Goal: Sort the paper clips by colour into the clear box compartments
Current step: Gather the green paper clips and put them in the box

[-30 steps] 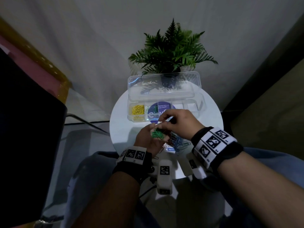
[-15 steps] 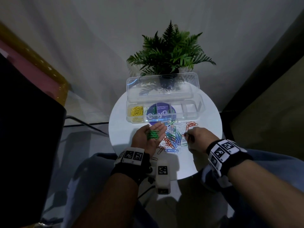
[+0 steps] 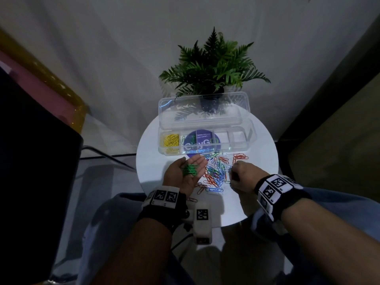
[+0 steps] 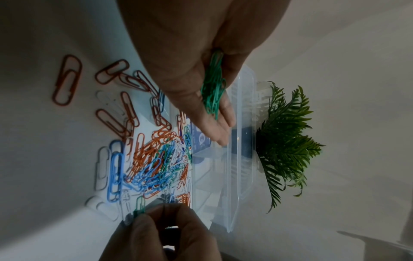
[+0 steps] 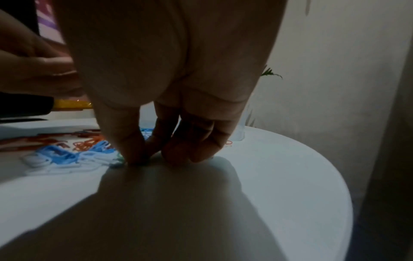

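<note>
Right hand (image 3: 243,176) fingertips hidden in head view; left wrist view shows pinch on single green paper clip (image 4: 140,205). Left hand (image 3: 186,173) spread, cupping bunch of green wire paper clips (image 3: 190,169).

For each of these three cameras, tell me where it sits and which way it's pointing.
Head: worn on the head, looks down at the table, box and plant; both forearms and hands show.
Left wrist: looks along the left hand, palm up with green clips, toward the box; right fingertips at the bottom.
Right wrist: sits low, looks along the right hand pinching at the pile; left hand at the left edge.
All three share the pile.
</note>
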### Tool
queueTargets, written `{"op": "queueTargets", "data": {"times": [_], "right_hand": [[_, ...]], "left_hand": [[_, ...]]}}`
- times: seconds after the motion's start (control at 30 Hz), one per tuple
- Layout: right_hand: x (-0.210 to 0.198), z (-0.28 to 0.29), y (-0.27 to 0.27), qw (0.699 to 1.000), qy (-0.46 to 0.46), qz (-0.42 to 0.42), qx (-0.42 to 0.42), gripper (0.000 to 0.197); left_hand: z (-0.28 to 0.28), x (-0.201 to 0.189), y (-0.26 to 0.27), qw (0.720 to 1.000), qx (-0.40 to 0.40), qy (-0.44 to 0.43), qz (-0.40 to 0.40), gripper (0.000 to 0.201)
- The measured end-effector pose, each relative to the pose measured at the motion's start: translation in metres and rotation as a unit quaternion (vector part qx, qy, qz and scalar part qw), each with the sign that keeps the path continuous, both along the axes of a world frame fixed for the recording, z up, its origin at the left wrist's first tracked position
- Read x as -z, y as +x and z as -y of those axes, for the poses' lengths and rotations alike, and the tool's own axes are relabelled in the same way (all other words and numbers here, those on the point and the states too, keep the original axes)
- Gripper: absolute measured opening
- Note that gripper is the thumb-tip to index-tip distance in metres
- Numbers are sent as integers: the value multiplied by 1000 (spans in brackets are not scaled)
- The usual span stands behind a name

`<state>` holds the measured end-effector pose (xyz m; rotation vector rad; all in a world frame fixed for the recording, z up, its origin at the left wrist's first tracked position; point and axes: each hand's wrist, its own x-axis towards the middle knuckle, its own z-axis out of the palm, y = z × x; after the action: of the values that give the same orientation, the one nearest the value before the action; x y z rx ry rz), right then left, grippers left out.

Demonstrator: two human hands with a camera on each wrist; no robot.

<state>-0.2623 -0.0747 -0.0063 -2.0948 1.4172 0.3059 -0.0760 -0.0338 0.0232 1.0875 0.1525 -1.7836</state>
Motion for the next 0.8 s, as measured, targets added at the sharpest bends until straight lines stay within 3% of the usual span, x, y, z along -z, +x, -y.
{"op": "queueTargets", "data": {"times": [0.23,0.37,0.57,0.8], "right_hand": [[0,2,6,987,-77,129,53,10],[6,1,9,992,-35,119,30,29],[5,4,1,988,-74,100,96,28],[-4,-1,34,991,-32,125,17,25]], "left_hand": [[0,0,0,1000,5,-7,4,41],[2,4,1,1000,-1,-3,-3,41],[3,10,4,1000,-6,-12,-22,37],[4,6,3,1000,-22,-6,4,41]]}}
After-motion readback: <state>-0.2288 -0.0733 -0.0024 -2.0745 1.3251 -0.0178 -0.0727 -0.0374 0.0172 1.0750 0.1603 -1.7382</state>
